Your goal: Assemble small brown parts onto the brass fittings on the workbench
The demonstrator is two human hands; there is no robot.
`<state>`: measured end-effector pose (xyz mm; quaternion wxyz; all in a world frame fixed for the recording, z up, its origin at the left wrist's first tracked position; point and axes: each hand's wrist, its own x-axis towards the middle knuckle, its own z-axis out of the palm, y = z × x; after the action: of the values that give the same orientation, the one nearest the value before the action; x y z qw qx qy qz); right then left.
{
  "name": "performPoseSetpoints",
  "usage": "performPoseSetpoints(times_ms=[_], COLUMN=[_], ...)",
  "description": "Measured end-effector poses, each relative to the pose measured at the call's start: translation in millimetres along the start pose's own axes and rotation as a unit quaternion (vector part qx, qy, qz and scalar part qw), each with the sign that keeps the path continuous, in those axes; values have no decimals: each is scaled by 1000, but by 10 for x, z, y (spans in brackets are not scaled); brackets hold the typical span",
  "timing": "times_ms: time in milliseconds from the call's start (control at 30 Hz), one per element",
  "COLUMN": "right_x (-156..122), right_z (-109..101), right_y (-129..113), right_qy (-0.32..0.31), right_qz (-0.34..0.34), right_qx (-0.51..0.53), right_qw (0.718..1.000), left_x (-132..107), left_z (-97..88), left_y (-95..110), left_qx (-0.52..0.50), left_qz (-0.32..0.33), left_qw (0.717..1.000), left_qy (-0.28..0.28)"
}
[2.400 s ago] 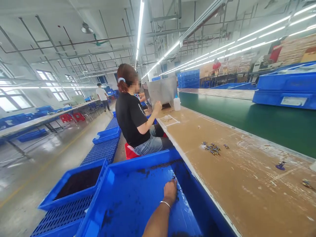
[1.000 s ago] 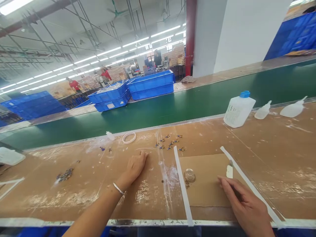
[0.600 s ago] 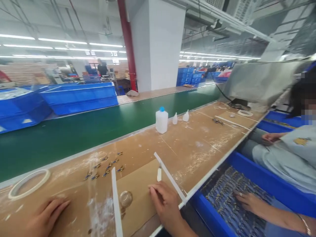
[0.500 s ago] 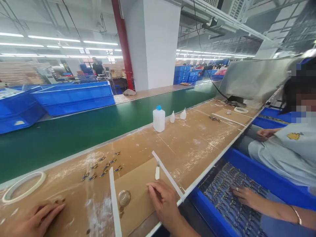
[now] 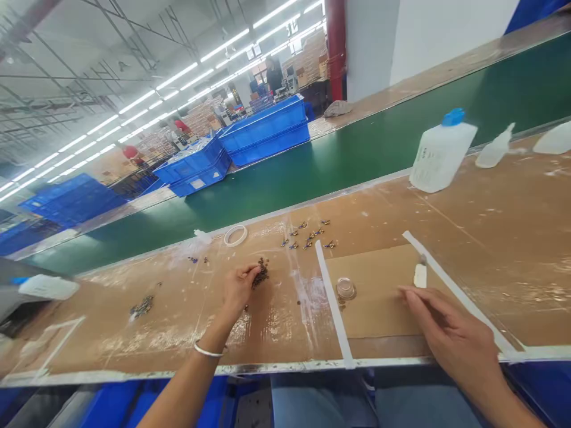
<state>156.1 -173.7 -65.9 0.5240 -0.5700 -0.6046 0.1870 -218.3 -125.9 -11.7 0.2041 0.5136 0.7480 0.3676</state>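
Note:
My left hand (image 5: 237, 288) rests on the brown worktop (image 5: 491, 238), fingers curled around a small heap of dark little parts (image 5: 261, 274) at its fingertips. My right hand (image 5: 450, 339) lies flat and open on a cardboard sheet framed by white strips (image 5: 332, 303), its fingertips just short of a small white tool (image 5: 420, 274). A small clear round dish (image 5: 345, 288) sits on the sheet between my hands. Several tiny blue-and-gold pieces (image 5: 307, 235) lie scattered beyond the strip.
A green conveyor belt (image 5: 312, 172) runs behind the worktop. On the worktop stand a white bottle with a blue cap (image 5: 441, 154), two squeeze bottles (image 5: 495, 148), a tape ring (image 5: 235, 235) and another dark pile (image 5: 141, 307). Blue crates (image 5: 263, 131) sit beyond the belt.
My view has swung from the left-hand crate, round to the right, and back to the worktop. My left hand left the crate and now has a heap of dark parts under its fingertips.

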Motion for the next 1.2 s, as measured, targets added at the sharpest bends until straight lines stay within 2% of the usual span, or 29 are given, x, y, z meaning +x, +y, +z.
performPoseSetpoints(times_ms=[167,233,300,367,433,500,600,700,933,1100,1200], right_x=[-3,1,3,3,1,0,-1,-1,10,5,-15], right_z=[-9,-10,-14,-18,-17,-9,0,-9,-33,-36,-43], right_y=[-73,-87,-86,-74,-60,-49,-43,-48,-90,-104,-106], right_qy=[4,5,0,-3,-1,3,2,2,-12,-13,-18], right_qz=[16,21,11,-8,-16,-20,-21,-24,-26,-29,-5], right_qx=[-32,-35,-37,-39,-39,-38,-37,-42,-62,-71,-88], right_qw=[999,999,999,999,999,999,999,999,998,997,996], left_x=[-619,-869,-1055,-1163,-1211,-1233,-1274,-1337,-1388,-1356,-1361], left_z=[104,201,307,395,446,455,416,369,367,399,350], left_y=[118,126,114,85,40,-20,-111,-154,-49,-13,-61], left_qx=[37,76,118,160,200,229,231,196,163,140,124], left_qz=[46,129,248,341,392,417,434,427,356,365,352], left_qw=[998,987,961,926,898,879,870,882,920,920,926], left_qy=[-36,-51,-41,-6,25,30,23,34,26,34,55])
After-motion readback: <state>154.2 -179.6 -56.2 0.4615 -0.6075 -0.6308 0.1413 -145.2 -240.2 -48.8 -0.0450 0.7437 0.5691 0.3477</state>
